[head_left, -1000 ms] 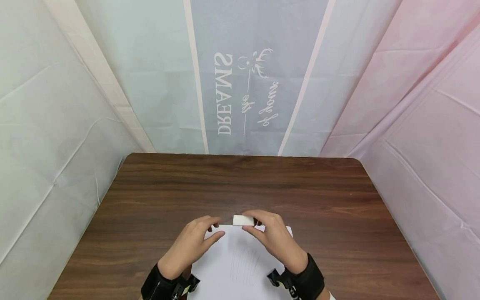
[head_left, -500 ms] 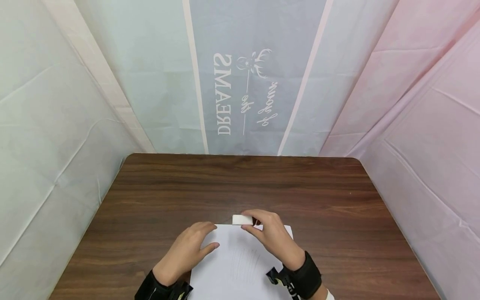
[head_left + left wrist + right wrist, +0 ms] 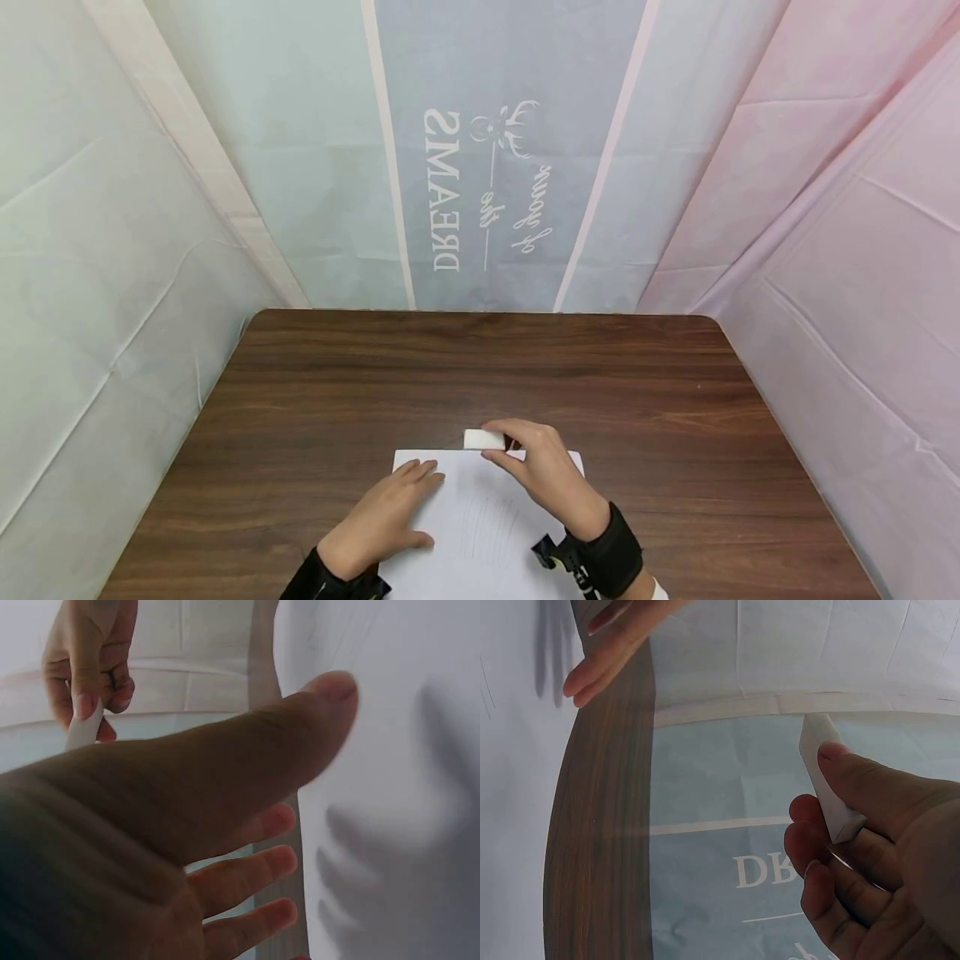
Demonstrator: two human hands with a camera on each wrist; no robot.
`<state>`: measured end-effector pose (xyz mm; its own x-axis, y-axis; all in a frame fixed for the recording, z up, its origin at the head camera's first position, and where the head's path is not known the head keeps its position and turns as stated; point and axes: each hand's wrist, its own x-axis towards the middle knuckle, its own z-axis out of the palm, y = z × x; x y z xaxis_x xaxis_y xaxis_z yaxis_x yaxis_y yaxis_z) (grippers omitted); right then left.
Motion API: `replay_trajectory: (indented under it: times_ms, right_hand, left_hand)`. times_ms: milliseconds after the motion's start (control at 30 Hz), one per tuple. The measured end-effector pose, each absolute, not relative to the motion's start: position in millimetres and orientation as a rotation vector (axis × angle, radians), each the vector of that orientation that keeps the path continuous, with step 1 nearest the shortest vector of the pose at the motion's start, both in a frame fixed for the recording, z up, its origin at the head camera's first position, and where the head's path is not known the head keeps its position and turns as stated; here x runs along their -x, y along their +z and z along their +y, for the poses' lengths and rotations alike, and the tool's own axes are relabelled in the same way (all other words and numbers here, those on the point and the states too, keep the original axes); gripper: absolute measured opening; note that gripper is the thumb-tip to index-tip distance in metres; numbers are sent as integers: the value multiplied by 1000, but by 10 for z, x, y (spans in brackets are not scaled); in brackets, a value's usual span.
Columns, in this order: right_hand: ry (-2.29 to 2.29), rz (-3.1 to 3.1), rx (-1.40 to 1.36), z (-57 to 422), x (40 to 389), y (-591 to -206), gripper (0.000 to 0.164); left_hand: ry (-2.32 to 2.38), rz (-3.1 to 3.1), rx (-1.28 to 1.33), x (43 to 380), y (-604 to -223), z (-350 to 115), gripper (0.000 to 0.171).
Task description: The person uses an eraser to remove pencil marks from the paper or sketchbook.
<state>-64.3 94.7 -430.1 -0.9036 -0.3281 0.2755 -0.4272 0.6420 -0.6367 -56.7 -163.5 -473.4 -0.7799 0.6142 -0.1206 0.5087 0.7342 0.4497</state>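
Observation:
A white eraser (image 3: 483,439) is pinched between the thumb and fingers of my right hand (image 3: 551,471), above the far edge of a white sheet of paper (image 3: 540,500). The right wrist view shows the eraser (image 3: 826,780) as a slim block, its lower end near the curled fingers. Faint pencil strokes (image 3: 491,529) run down the middle of the paper. My left hand (image 3: 386,512) is spread over the paper's left side, fingers straight and thumb out. In the left wrist view, its thumb (image 3: 247,754) covers much of the picture, and finger shadows fall on the sheet.
The paper lies at the near side of a dark wooden table (image 3: 480,367). Printed cloth (image 3: 495,50) hangs behind the table, with pale curtains (image 3: 112,292) on the left and pink ones (image 3: 847,292) on the right. Each wrist wears a black camera strap (image 3: 615,550).
My left hand has moved away from the eraser, first left, then down over the paper's left side, its fingers straightening. The right hand keeps the eraser in nearly the same place.

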Motion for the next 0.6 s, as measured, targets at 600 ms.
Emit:
replay_trajectory:
  times_ms: [600]
  right_hand:
    - [1074, -2717, -558, 925, 655, -4290, 28]
  left_hand:
    - [493, 2704, -814, 658, -4864, -1549, 87]
